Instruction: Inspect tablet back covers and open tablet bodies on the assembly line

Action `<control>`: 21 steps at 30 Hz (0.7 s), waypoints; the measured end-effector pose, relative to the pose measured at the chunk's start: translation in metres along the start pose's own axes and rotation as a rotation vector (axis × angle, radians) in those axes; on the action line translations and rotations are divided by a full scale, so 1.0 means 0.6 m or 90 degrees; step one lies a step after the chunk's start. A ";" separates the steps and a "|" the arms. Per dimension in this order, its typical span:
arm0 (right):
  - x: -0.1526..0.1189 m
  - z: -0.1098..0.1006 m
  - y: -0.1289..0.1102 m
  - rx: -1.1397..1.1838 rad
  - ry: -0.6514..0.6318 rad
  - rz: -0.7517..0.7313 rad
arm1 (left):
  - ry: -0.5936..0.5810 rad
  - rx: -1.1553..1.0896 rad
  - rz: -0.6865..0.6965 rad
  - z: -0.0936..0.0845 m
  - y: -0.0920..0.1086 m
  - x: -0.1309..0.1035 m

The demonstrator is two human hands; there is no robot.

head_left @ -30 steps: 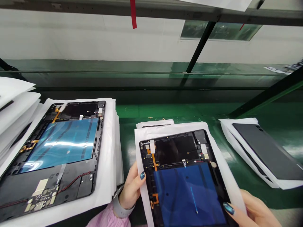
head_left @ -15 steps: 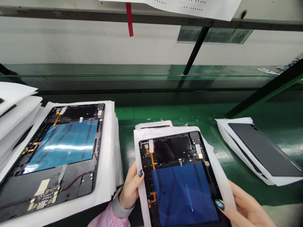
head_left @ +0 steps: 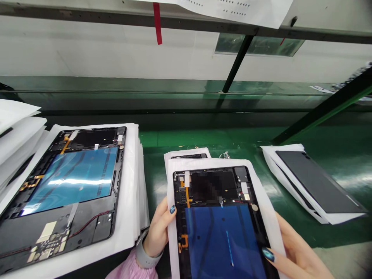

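Blue-filmed, the opened tablet (head_left: 221,240) sits near, between left hand (head_left: 159,230) and right hand (head_left: 296,252), both grasping it with its white sheet (head_left: 266,205), seemingly a positioning step calling next for level, even support, though what bears it beneath is hidden.

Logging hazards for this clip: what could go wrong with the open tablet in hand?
The open tablet might slide on the white sheet beneath it, since the left hand and right hand grip only at the sides. Its orange flex cable lies exposed, so a careless brush could snag it.
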State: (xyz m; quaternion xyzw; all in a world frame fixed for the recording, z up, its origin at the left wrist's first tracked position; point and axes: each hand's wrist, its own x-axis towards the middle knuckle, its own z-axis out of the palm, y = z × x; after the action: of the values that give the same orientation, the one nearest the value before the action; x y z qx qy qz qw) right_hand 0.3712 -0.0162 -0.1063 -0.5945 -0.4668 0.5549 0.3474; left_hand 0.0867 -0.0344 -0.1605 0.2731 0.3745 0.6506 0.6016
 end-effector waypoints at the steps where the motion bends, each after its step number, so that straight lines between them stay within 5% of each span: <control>1: 0.003 -0.001 0.001 -0.008 -0.002 -0.008 | 0.006 -0.005 -0.007 0.001 -0.001 0.000; 15: 0.070 0.046 -0.062 0.122 -0.077 -0.097 | 0.041 0.076 -0.061 -0.003 0.003 0.002; 21: 0.085 0.051 -0.059 0.182 -0.091 -0.123 | 0.078 0.124 -0.052 0.005 0.009 0.004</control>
State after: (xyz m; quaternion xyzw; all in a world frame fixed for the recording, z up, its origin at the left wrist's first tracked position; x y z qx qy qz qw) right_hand 0.3323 0.0400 -0.0946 -0.4508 -0.4618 0.6202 0.4460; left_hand 0.0858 -0.0313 -0.1545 0.2746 0.4825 0.6014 0.5745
